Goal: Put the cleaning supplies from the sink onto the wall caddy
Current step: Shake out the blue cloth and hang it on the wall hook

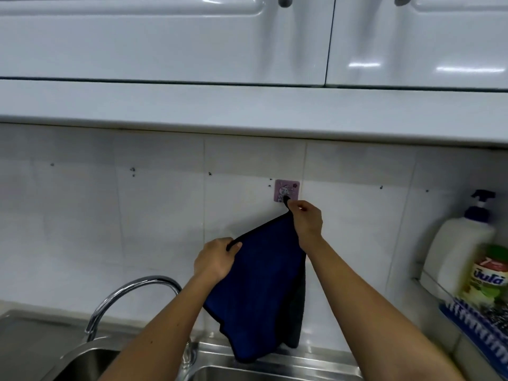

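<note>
Blue cloth (258, 273) hanging against the tiled wall above the sink (275, 365), dark-edged, folded so a grey layer shows along its right side. Top corner carries a dark loop (286, 200), set at the peg of a small purple adhesive hook (286, 190); whether fully seated over the peg cannot be told.

Right hand (308, 221): grip closed on the loop, thumb and forefinger pinched together just below the hook. Left hand (217, 259): grip clamped on the cloth's left upper edge, thumb on top, holding the fabric out and up.

Judged step: hanging the cloth. To do well: keep weight borne by the left hand so the loop stays slack; slide loop fully over the peg before letting go; release left first, slowly, checking that the adhesive pad holds.

Further out: wall caddy (428, 284) at far right, already holding a white pump bottle (459, 243), a green-capped bottle (489, 273) and a blue brush (475, 325). Chrome faucet (132, 292) lower left. White cabinets (165, 37) overhead.
</note>
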The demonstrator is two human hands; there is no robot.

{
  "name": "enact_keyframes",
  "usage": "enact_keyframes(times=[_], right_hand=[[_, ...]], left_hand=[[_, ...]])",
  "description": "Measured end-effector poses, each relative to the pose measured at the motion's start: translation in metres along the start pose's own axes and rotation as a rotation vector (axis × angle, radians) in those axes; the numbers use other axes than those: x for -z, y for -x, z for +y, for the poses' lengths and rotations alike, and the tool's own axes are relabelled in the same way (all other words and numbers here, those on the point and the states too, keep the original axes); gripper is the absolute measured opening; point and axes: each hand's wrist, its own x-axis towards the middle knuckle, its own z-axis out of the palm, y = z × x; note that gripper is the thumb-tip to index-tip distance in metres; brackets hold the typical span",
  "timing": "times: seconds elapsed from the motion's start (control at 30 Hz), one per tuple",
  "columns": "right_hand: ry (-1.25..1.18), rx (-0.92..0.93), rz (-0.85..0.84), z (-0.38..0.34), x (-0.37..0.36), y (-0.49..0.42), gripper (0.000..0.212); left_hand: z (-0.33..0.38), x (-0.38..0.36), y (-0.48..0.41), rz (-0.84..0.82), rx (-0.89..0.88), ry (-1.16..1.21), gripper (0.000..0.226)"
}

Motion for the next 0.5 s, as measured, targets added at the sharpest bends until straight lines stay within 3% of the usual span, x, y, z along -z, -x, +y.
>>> enact_keyframes(times=[0.37,0.5], right_hand=[[-0.008,0.001,0.057,0.022,-0.008,-0.012,0.012],[0.053,-0.008,0.022,0.028,-0.009,-0.012,0.026]], left_hand=[[-0.014,-0.012,-0.016,-0.053,-0.008,-0.049,0.047],[-0.02,-0.015,-0.016,-0.054,-0.003,-0.055,0.047]])
